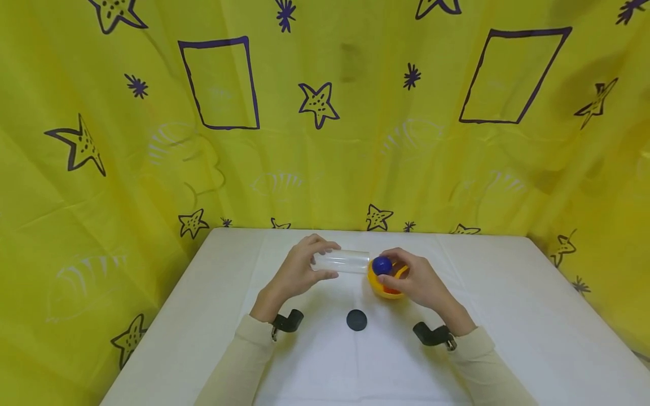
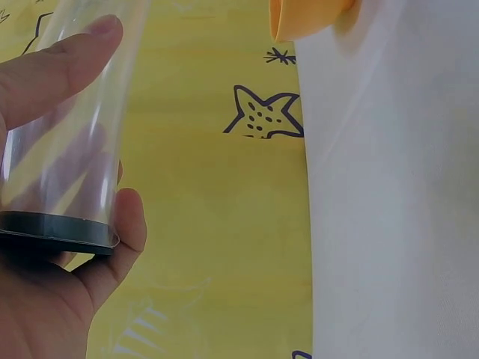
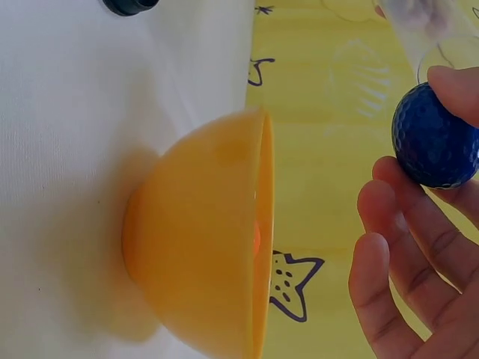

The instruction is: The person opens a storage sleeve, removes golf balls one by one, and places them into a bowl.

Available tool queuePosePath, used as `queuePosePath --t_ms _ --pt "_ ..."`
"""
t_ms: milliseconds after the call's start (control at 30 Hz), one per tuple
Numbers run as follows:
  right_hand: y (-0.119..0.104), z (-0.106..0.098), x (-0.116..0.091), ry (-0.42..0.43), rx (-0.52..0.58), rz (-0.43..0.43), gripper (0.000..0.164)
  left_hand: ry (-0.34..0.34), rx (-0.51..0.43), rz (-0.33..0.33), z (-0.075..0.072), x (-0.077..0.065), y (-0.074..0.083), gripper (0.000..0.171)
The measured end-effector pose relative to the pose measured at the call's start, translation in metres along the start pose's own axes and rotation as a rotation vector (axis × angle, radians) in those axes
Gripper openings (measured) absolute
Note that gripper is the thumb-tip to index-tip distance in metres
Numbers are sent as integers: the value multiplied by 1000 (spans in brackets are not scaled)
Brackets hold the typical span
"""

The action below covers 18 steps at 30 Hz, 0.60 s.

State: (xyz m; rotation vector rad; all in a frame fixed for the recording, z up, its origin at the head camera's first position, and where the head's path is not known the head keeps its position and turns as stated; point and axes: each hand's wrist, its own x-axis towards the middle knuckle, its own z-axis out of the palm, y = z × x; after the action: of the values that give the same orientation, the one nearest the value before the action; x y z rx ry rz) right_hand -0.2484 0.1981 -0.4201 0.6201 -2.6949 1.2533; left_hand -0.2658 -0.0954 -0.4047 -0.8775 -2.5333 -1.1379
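My left hand [image 1: 301, 267] grips a clear plastic tube [image 1: 347, 261] that lies nearly level, its uncapped mouth toward the right. In the left wrist view a black cap [image 2: 56, 230] closes the tube's other end, by the palm. A dimpled blue golf ball [image 3: 435, 138] is pinched between the thumb and fingers of my right hand [image 1: 413, 278], close to the tube's mouth. Under that hand stands a yellow bowl [image 3: 202, 232], with something orange-red [image 1: 390, 290] inside it. The right hand hides part of the bowl.
A loose black round cap [image 1: 356, 320] lies on the white-covered table [image 1: 325, 366], between the forearms and in front of the bowl. Behind the table hangs a yellow curtain [image 1: 284, 152] with star drawings. Each wrist wears a black camera mount [image 1: 288, 321].
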Motion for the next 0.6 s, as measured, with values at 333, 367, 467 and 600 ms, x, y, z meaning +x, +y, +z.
queuePosePath --t_ms 333,367,467,600 --pt "3 -13 0 48 -12 52 41 2 22 -5 0 0 0 49" --pt "4 -14 0 53 -17 62 42 2 22 -6 0 0 1 49" --pt "6 -17 0 67 -32 85 44 0 21 -11 1 0 1 49" --pt "9 -19 0 87 -48 100 45 -3 14 -13 1 0 0 49"
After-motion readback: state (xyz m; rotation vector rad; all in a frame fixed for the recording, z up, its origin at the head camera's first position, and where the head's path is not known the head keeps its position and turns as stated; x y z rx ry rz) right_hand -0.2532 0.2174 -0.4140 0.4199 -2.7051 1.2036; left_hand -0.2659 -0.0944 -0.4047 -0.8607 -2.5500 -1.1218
